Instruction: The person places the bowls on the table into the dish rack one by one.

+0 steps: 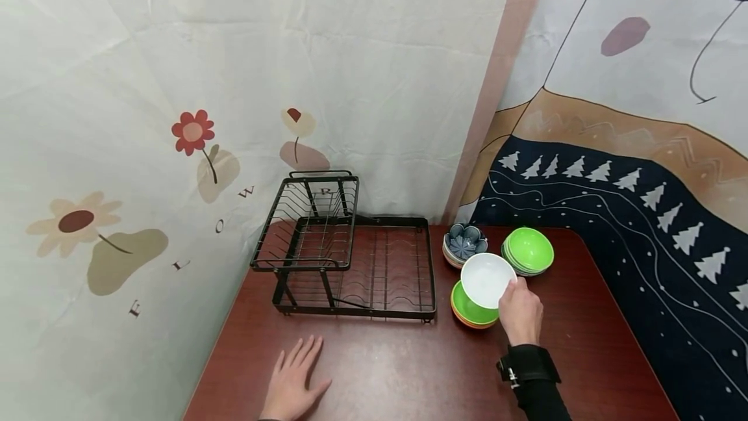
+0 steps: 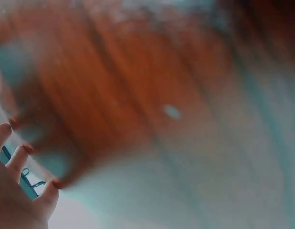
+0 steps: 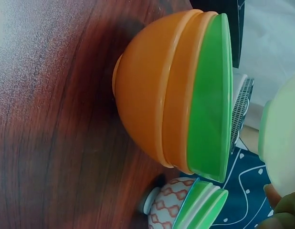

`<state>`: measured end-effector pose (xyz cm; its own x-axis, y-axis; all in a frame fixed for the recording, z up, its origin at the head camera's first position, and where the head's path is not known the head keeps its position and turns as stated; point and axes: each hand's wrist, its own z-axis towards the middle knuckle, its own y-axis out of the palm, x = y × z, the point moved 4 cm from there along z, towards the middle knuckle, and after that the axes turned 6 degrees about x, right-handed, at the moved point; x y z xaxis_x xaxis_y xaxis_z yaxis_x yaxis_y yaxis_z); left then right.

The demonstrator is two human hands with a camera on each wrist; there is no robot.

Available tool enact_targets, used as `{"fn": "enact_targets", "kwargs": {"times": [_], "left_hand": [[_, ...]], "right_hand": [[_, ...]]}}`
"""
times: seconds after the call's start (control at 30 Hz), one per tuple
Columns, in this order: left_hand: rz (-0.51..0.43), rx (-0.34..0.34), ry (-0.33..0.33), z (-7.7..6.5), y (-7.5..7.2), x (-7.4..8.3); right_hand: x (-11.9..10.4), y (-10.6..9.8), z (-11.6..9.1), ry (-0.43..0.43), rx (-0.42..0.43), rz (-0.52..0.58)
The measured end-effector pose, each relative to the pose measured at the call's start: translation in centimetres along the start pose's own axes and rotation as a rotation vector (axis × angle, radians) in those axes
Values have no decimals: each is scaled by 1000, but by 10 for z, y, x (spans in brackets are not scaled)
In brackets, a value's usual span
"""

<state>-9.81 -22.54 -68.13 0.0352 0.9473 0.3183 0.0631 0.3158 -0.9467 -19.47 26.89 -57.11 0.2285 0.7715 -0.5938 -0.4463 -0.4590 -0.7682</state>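
Note:
My right hand (image 1: 521, 312) pinches the rim of a white bowl (image 1: 487, 280), which is lifted and tilted above a stack of bowls. In the right wrist view the white bowl (image 3: 286, 138) hangs apart from that stack, the fingers at its lower edge. A green bowl (image 3: 210, 100) tops the stack, with orange bowls (image 3: 147, 90) nested under it. My left hand (image 1: 292, 382) rests on the table with its fingers spread, holding nothing; its fingertips point toward the dish rack.
A black two-tier dish rack (image 1: 431, 271) stands at the back left of the brown table (image 1: 403, 369). Grey flower-shaped bowls (image 1: 465, 242) are stacked behind the white bowl. Another stack topped by a green bowl (image 1: 532, 249) stands at the back right. Printed curtains hang behind.

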Motion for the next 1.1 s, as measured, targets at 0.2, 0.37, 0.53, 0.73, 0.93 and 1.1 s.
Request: {"fn": "enact_targets", "kwargs": {"times": [0.2, 0.37, 0.53, 0.73, 0.93, 1.1], "left_hand": [[-24, 126, 66, 2, -9, 19], [-92, 302, 178, 7, -22, 61], [-270, 280, 261, 27, -36, 119], [-617, 119, 276, 61, -45, 175], [-1004, -67, 178, 87, -41, 203], [-1156, -82, 97, 88, -32, 212]], "right_hand": [[-6, 2, -2, -5, -24, -9], [-20, 8, -6, -39, -28, 16], [-42, 18, -15, -104, -22, 41], [-58, 51, -27, -253, 87, 100], [-51, 103, -36, -344, 61, 135], [-55, 115, -44, -351, -5, 111]]}}
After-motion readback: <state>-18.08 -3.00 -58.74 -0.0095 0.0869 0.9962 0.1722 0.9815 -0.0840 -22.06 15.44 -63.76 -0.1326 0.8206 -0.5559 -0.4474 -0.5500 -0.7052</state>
